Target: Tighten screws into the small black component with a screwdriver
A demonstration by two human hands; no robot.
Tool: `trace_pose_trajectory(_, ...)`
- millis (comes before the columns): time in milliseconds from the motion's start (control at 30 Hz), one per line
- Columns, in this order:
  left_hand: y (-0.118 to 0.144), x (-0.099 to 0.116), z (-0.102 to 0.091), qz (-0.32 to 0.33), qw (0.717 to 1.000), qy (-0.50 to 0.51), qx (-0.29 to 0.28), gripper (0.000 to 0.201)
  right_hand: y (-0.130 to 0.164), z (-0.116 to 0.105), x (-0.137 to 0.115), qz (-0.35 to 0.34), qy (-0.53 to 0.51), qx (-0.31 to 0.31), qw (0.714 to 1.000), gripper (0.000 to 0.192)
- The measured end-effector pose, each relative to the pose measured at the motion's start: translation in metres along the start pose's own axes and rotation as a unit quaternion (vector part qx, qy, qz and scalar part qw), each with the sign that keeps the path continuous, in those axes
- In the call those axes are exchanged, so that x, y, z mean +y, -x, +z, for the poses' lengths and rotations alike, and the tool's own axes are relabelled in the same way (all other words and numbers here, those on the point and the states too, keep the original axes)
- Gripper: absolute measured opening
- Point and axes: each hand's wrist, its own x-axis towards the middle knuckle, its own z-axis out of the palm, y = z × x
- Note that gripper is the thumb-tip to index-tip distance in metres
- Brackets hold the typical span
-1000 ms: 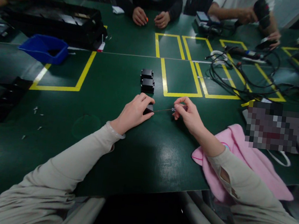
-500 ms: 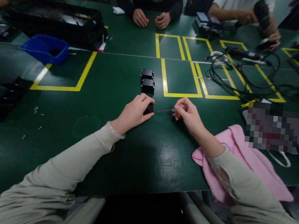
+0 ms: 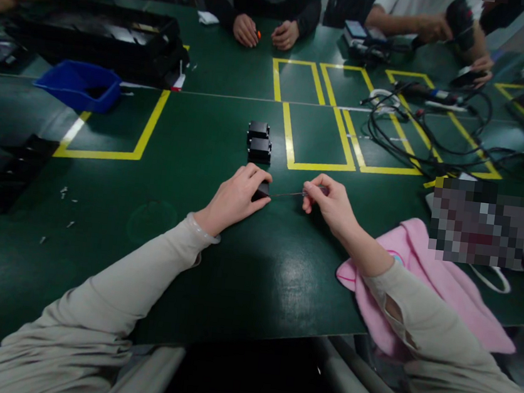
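Note:
My left hand (image 3: pixel 238 195) is closed round a small black block (image 3: pixel 261 190) on the green table, hiding most of it. In my right hand (image 3: pixel 330 201) is a thin screwdriver (image 3: pixel 288 194), pinched at its handle between thumb and fingers. Its slim shaft lies nearly level and points left, with the tip at the right side of the block. Just beyond my left hand stand two similar black blocks (image 3: pixel 259 149), one behind the other, with small shiny screws on their sides.
Several loose screws (image 3: pixel 63 193) lie at the left, near more black parts (image 3: pixel 9 171). A blue scoop-shaped bin (image 3: pixel 80 86) sits by a long black housing (image 3: pixel 100 39). Cables (image 3: pixel 420 132) cover the right back. A pink cloth (image 3: pixel 426 285) lies under my right forearm. Co-workers' hands (image 3: pixel 285 35) rest opposite.
My right hand's fingers have shifted slightly on the screwdriver handle. My left hand and the block stay in place.

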Motion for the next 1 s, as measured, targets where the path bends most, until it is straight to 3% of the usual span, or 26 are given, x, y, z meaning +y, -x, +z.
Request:
trace_pose_trajectory(267,0.0001,-0.0001,-0.0012,-0.002,1.000,0.003,-0.005,0.035,-0.0009,-0.0012,0.0013,-0.036,0.009,-0.009,0.999,0.024)
trace_pose_trajectory(1000,0.0003,-0.0018,0.0025,0.007,1.000,-0.004,0.007,0.033,-0.0019,-0.0028,0.0039,-0.038,0.006,-0.016,0.999,0.025)
